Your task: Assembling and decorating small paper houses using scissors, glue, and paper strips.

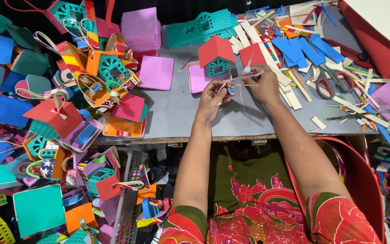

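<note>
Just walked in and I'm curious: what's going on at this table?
A person sits at a grey table, both hands busy with thin pale strips. The left hand pinches one end, the right hand the other. Just behind stands a small paper house with a red roof. Scissors lie to the right.

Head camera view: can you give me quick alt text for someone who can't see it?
Two bare hands, left hand and right hand, pinch thin pale paper strips over a grey table, just in front of a small teal paper house with a red roof. Piles of colourful paper houses lie left; scissors and blue scraps right.
</note>
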